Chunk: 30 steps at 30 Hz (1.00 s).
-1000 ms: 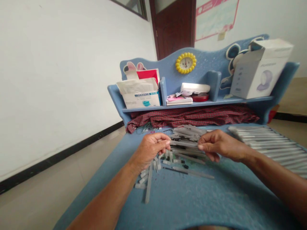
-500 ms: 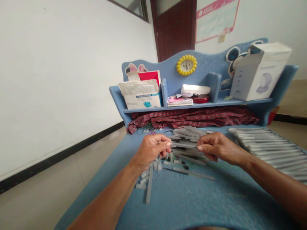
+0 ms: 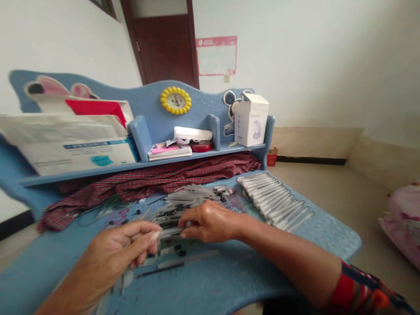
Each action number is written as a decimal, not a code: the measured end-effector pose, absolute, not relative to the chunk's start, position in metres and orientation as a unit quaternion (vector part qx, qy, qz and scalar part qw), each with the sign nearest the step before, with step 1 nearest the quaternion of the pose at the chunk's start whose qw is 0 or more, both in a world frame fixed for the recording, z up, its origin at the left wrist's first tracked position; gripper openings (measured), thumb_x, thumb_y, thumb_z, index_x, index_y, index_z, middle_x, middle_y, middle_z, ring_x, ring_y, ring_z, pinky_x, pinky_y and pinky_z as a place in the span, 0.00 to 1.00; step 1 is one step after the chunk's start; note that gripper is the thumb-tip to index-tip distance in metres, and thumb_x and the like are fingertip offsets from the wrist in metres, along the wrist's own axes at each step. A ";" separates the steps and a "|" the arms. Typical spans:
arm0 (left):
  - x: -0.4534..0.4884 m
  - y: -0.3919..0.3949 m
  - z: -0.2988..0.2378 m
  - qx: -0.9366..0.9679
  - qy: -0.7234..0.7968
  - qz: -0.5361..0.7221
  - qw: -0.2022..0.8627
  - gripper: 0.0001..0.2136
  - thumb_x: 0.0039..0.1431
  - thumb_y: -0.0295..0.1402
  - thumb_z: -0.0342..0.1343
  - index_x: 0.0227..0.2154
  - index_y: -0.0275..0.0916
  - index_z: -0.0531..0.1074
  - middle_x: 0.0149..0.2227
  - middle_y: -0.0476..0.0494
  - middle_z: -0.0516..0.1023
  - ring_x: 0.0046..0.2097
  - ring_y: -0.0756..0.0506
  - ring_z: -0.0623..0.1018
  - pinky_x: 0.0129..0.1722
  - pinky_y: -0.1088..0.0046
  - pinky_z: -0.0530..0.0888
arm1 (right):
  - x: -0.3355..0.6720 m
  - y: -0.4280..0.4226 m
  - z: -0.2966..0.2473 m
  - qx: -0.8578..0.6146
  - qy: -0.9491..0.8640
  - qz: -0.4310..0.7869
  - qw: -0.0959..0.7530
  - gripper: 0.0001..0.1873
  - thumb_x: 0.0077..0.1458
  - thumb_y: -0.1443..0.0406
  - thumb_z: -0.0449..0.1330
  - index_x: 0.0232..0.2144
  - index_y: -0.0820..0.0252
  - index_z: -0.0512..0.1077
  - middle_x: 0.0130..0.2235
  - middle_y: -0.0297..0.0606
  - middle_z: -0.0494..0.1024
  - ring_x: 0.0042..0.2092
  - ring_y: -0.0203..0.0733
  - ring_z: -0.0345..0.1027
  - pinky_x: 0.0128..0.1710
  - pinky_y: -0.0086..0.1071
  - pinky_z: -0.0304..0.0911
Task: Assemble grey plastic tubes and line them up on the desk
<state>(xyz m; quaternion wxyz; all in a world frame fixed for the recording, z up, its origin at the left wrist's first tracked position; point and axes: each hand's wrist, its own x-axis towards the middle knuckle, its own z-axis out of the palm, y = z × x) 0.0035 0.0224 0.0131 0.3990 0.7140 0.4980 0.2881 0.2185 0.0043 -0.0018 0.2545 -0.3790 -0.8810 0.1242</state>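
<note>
My left hand (image 3: 126, 249) is closed, pinching one end of a translucent pen barrel (image 3: 169, 233) between thumb and fingertips. At the barrel's other end, my right hand (image 3: 208, 223) has its fingers curled with thumb and forefinger closed on it. Both hands are low over the blue table, just in front of a pile of clear pen barrels (image 3: 187, 195). Below the hands lie a dark pen refill (image 3: 159, 270), another clear barrel (image 3: 201, 256) and small black pieces (image 3: 180, 251). Clear pen parts near my left wrist are partly hidden by it.
A row of pens (image 3: 275, 197) lies at the table's right side. Behind the pile, a red plaid cloth (image 3: 157, 177) lies under the blue shelf (image 3: 144, 166). The shelf holds a face-mask box (image 3: 82, 151), papers (image 3: 169, 151) and a white box (image 3: 252, 120).
The view has swung to the right. My hands have come closer together, with less of the barrel showing between them.
</note>
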 end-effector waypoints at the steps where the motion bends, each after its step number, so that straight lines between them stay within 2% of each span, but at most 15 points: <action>1: 0.004 0.023 0.013 0.716 0.501 0.284 0.395 0.16 0.38 0.45 0.56 0.26 0.38 0.73 0.17 0.51 0.74 0.18 0.50 0.68 0.19 0.77 0.63 | 0.217 0.003 0.001 -0.389 -0.886 0.097 0.232 0.08 0.55 0.63 0.55 0.36 0.59 0.72 0.32 0.34 0.75 0.32 0.35 0.65 0.30 0.26 0.54; 5: 0.002 0.025 0.013 0.709 0.519 0.290 0.380 0.21 0.39 0.49 0.53 0.33 0.39 0.72 0.18 0.50 0.75 0.19 0.50 0.68 0.19 0.77 0.62 | 0.218 -0.001 0.018 -0.421 -0.891 0.022 0.169 0.09 0.56 0.63 0.53 0.35 0.58 0.72 0.33 0.35 0.77 0.33 0.37 0.67 0.29 0.28 0.53; 8: 0.003 0.024 0.017 0.704 0.527 0.297 0.372 0.24 0.36 0.52 0.53 0.32 0.38 0.71 0.17 0.51 0.74 0.18 0.50 0.66 0.18 0.77 0.61 | 0.227 -0.001 0.036 -0.449 -0.887 -0.011 0.107 0.07 0.54 0.64 0.54 0.32 0.57 0.72 0.33 0.35 0.77 0.33 0.37 0.66 0.28 0.28 0.51; 10: 0.004 0.021 0.020 0.713 0.521 0.293 0.367 0.22 0.35 0.52 0.54 0.29 0.39 0.71 0.16 0.52 0.73 0.17 0.50 0.65 0.18 0.77 0.62 | 0.240 -0.003 0.046 -0.468 -0.882 -0.017 0.063 0.06 0.51 0.65 0.56 0.31 0.57 0.73 0.32 0.34 0.77 0.32 0.37 0.65 0.27 0.28 0.51; 16: 0.003 0.013 0.012 0.746 0.495 0.289 0.338 0.10 0.46 0.40 0.57 0.30 0.40 0.75 0.18 0.55 0.74 0.21 0.52 0.68 0.23 0.81 0.64 | 0.312 -0.029 0.054 -0.552 -0.834 0.008 -0.015 0.06 0.47 0.69 0.57 0.28 0.58 0.75 0.28 0.33 0.76 0.30 0.34 0.66 0.29 0.26 0.53; 23: 0.003 0.012 0.012 0.782 0.481 0.238 0.318 0.09 0.48 0.38 0.56 0.29 0.40 0.77 0.18 0.55 0.73 0.21 0.52 0.69 0.22 0.83 0.62 | 0.394 -0.056 0.027 -0.635 -0.771 0.036 -0.046 0.06 0.48 0.67 0.58 0.28 0.57 0.76 0.30 0.35 0.78 0.34 0.38 0.70 0.33 0.28 0.56; 30: 0.003 0.013 0.009 0.797 0.471 0.232 0.297 0.09 0.48 0.38 0.56 0.29 0.40 0.78 0.18 0.55 0.73 0.21 0.52 0.69 0.21 0.83 0.62 | 0.407 -0.058 0.016 -0.651 -0.757 0.032 -0.051 0.09 0.47 0.68 0.56 0.30 0.57 0.77 0.34 0.38 0.79 0.35 0.41 0.72 0.35 0.30 0.59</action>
